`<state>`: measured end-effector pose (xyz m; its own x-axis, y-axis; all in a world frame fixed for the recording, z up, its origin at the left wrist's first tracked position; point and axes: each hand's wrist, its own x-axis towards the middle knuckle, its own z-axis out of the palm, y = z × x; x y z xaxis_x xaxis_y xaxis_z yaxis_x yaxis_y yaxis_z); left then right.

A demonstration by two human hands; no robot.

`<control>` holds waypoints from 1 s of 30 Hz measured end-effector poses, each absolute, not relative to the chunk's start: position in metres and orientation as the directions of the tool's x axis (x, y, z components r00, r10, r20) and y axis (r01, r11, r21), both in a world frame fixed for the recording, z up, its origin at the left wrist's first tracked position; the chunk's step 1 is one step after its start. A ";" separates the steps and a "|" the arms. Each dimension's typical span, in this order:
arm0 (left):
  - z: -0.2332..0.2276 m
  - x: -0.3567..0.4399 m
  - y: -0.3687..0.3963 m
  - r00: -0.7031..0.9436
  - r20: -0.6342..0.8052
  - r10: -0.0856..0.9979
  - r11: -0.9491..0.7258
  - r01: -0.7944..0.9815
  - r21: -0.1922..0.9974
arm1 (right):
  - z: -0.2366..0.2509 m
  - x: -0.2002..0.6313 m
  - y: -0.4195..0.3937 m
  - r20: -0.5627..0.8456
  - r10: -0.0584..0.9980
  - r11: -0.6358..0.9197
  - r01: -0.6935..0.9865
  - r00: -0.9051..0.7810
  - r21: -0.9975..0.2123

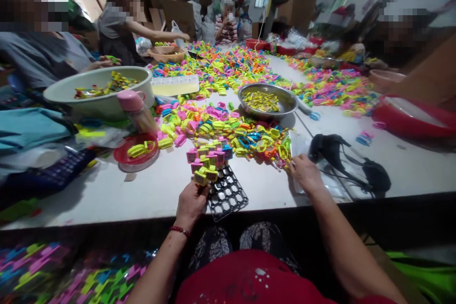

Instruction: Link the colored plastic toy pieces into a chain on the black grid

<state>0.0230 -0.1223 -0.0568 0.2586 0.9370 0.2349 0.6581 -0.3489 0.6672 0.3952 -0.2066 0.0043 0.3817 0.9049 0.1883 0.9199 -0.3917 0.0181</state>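
Left hand (190, 202), lower centre: fingers curled on yellow piece (200, 178) at grid tray (228, 194) edge | right hand (305, 173): fingertips down in pile (245, 135), grasp unclear | best seat pieces square, cell by cell, tray steadied | glossy moulded plastic, black lattice, steel bowl (267, 100)

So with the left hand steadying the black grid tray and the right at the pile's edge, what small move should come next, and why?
Probably the right hand picks one piece from the colourful plastic pile: the black plastic grid tray, held by the left hand, shows empty cells.
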 end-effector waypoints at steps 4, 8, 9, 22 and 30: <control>-0.059 0.022 -0.121 0.266 0.234 0.935 -0.353 0.651 0.672 | 0.003 0.399 -0.199 0.137 0.900 -0.421 0.906 0.413 0.040; -0.058 0.024 -0.124 0.254 0.222 0.941 -0.335 0.635 0.696 | 0.014 0.389 -0.201 0.214 0.860 -0.426 0.882 0.463 -0.200; -0.057 0.025 -0.125 0.253 0.214 0.944 -0.328 0.630 0.704 | 0.015 0.379 -0.201 0.209 0.864 -0.377 0.862 0.459 -0.338; -0.056 0.026 -0.134 0.276 0.202 0.940 -0.331 0.578 0.746 | -0.022 0.219 -0.151 0.129 0.988 0.154 0.532 -0.085 -0.833; -0.055 0.024 -0.132 0.296 0.204 0.933 -0.341 0.551 0.762 | -0.029 0.226 -0.146 0.144 0.982 0.187 0.594 -0.119 -0.783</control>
